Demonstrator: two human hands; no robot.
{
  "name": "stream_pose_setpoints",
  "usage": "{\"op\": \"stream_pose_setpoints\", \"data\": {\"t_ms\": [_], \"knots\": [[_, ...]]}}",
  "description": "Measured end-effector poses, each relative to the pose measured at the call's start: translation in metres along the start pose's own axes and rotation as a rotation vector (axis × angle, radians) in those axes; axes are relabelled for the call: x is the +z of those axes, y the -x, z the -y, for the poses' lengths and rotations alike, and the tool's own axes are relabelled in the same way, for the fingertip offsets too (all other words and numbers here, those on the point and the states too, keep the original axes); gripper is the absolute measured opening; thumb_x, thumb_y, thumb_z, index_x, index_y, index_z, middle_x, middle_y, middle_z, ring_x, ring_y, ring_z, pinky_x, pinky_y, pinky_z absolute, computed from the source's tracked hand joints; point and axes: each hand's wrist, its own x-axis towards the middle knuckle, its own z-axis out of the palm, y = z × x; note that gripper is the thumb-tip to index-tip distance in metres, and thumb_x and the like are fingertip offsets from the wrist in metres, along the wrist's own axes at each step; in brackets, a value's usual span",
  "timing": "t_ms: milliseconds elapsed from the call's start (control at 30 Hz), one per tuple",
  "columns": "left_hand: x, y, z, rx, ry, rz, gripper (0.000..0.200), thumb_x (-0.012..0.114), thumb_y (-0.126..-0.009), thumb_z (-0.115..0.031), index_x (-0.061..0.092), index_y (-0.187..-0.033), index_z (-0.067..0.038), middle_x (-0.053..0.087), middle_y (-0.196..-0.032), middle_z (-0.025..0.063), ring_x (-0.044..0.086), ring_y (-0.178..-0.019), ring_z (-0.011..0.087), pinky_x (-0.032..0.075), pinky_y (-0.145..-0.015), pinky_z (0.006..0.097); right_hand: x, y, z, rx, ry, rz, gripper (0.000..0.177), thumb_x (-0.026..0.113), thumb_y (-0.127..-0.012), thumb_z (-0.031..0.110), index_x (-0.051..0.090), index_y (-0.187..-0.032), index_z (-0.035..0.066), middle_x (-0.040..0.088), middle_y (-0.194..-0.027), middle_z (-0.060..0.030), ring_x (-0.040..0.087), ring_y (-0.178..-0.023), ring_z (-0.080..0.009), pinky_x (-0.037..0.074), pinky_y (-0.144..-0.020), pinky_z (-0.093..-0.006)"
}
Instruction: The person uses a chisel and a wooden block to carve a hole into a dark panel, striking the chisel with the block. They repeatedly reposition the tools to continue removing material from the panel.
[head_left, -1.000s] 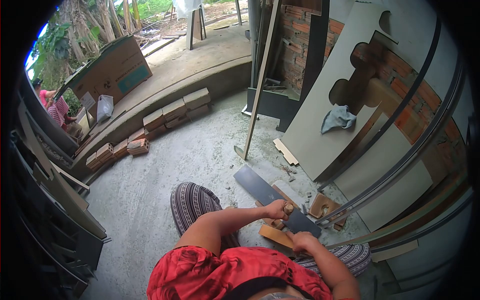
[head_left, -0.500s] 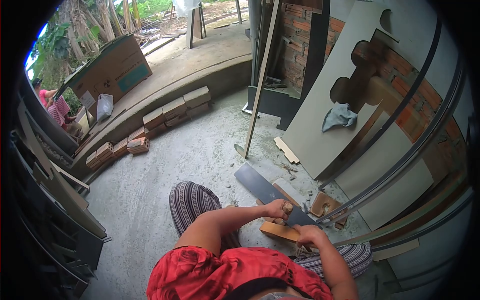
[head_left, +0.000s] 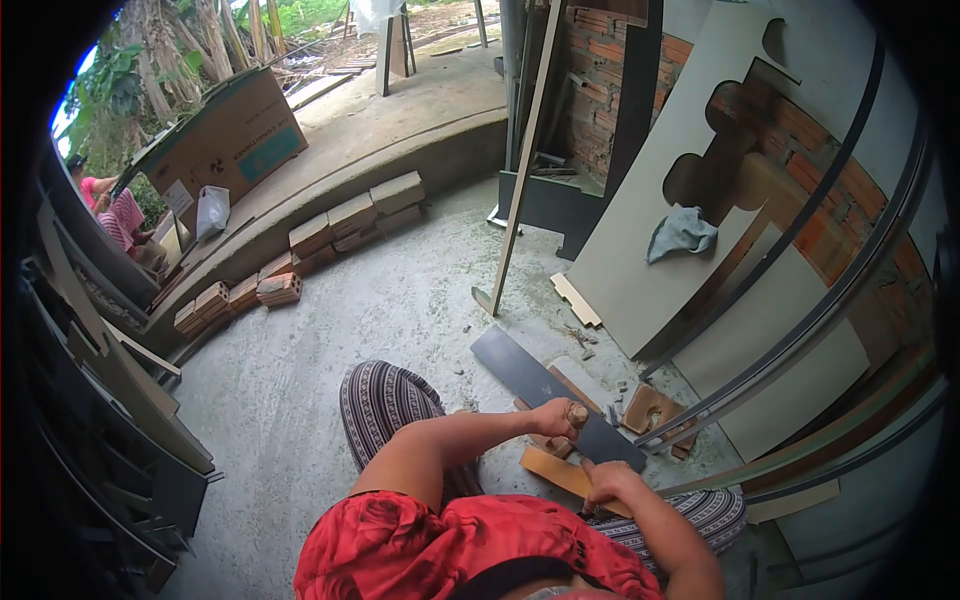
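My left hand is closed in a fist over a dark grey board lying on the floor. A tan, rounded end like that of a wooden handle sticks out of this fist; the rest of it is hidden. Below it, my right hand grips a yellowish wooden block near its right part, with the fingers over its top edge. The block lies slantwise just in front of the board, close to my lap. Thin wood strips show along the board's far side.
A brown block with a hollow sits right of the board. Cut-out panels with a blue cloth lean on the right. Bricks line the step, a large carton stands behind, and another person sits far left.
My right hand has shifted slightly left and down along the block, which now shows lower and reaches further right. My left hand stays nearly in place.
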Motion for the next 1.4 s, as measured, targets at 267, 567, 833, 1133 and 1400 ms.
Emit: {"op": "stream_pose_setpoints", "data": {"t_ms": [267, 567, 833, 1133, 1400], "knots": [[-0.001, 0.004, -0.007, 0.014, -0.015, -0.024, 0.022, 0.072, -0.056, -0.007, 0.052, -0.066, -0.007, 0.054, -0.061, -0.0011, 0.049, -0.058, 0.0111, 0.042, -0.057, 0.028, 0.007, -0.014, -0.01, 0.047, 0.006, -0.042, 0.074, 0.075, -0.058, 0.033, 0.043, -0.119, 0.005, 0.061, -0.106, -0.021, 0.059, -0.101, -0.0367, 0.046, -0.086, -0.0442], [-0.062, -0.018, -0.04, 0.012, 0.235, -0.248, 0.02, 0.073, -0.066, -0.007, 0.059, -0.08, -0.004, 0.059, -0.069, 0.0021, 0.057, -0.063, 0.0099, 0.047, -0.056, 0.0243, -0.002, -0.013, -0.014, 0.051, -0.087, -0.113, 0.065, 0.073, -0.057, 0.022, 0.051, -0.116, 0.004, 0.064, -0.103, -0.0178, 0.061, -0.097, -0.0331, 0.048, -0.084, -0.0417], [-0.069, -0.024, -0.029, -0.075, 0.256, -0.346, 0.019, 0.07, -0.067, -0.004, 0.058, -0.082, -0.004, 0.06, -0.073, 0.003, 0.058, -0.065, 0.0111, 0.048, -0.058, 0.0243, 0.002, -0.015, -0.026, 0.07, -0.171, -0.107, 0.07, 0.075, -0.051, 0.024, 0.053, -0.115, 0.005, 0.064, -0.102, -0.017, 0.061, -0.098, -0.0323, 0.048, -0.084, -0.0405], [-0.059, -0.029, -0.018, -0.003, 0.105, -0.223, 0.026, 0.067, -0.06, -0.001, 0.052, -0.08, -0.006, 0.06, -0.082, 0.0037, 0.057, -0.075, 0.0135, 0.049, -0.067, 0.0283, 0.004, -0.015, -0.029, 0.068, -0.203, -0.107, 0.067, 0.074, -0.054, 0.027, 0.052, -0.113, 0.006, 0.064, -0.1, -0.0187, 0.06, -0.098, -0.0346, 0.047, -0.084, -0.0429], [-0.059, -0.027, -0.031, -0.028, 0.161, -0.233, 0.033, 0.076, -0.055, -0.005, 0.053, -0.077, -0.007, 0.052, -0.07, -0.0015, 0.051, -0.067, 0.0107, 0.043, -0.061, 0.0259, -0.005, -0.011, -0.026, 0.025, -0.113, -0.129, 0.069, 0.072, -0.059, 0.034, 0.049, -0.12, 0.01, 0.062, -0.109, -0.0177, 0.058, -0.104, -0.0341, 0.043, -0.089, -0.0458]]}}
